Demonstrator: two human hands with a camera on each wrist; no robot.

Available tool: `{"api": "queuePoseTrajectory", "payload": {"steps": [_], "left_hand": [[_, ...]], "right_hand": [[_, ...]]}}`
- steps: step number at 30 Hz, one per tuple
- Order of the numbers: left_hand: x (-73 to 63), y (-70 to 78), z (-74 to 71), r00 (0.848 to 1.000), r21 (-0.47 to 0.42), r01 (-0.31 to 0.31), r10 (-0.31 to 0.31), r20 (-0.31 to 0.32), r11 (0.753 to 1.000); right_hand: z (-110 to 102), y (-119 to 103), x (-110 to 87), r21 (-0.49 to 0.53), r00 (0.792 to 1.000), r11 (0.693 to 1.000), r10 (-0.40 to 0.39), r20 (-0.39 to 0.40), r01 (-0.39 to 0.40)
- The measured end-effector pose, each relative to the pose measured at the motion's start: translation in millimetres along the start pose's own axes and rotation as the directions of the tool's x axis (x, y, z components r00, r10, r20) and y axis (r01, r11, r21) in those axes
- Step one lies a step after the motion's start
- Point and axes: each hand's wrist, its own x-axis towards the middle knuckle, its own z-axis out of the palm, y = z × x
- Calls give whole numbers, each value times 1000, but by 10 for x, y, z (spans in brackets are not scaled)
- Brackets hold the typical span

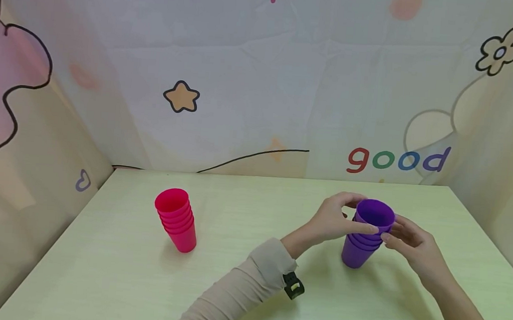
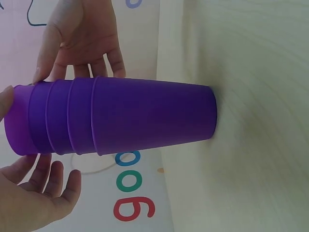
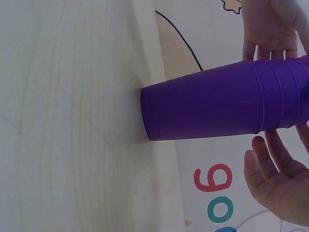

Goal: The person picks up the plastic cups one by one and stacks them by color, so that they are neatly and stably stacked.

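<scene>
A stack of several nested purple cups (image 1: 359, 253) stands upright on the table (image 1: 245, 300), to the right. My left hand (image 1: 334, 217) holds the top cup near its rim, with the thumb across the front and the fingers behind. On the stack's right side, my right hand (image 1: 416, 250) has its thumb near the upper rims and its fingers round the back. Seen in the left wrist view, the purple cups (image 2: 149, 116) sit between both hands, their rims closely spaced. In the right wrist view, the base of the purple cups (image 3: 193, 106) meets the tabletop.
Another stack of nested cups, pinkish red (image 1: 183, 234), stands on the left part of the table. Behind the table hangs a pale printed backdrop (image 1: 253, 89) with a star, a flower and the word "good". Cloth also borders both sides.
</scene>
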Motion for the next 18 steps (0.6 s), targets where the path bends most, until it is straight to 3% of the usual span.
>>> {"api": "queuePoseTrajectory", "payload": {"steps": [7, 10, 13, 18], "left_hand": [[3, -78, 27, 1000, 19, 10, -10, -5, 1000], [-27, -92, -37, 1000, 36, 26, -25, -19, 999], [-83, -69, -185, 999, 54, -2, 4, -38, 999], [-256, -25, -528, 986, 77, -132, 139, -96, 988]], "right_hand": [[-2, -45, -14, -65, 1000, 998, 22, -18, -23], [13, -101, -3, -109, 999, 994, 9, -54, -15], [19, -212, 14, -193, 993, 981, -36, -115, 13], [65, -485, 73, -304, 980, 950, -118, -162, 65]]}}
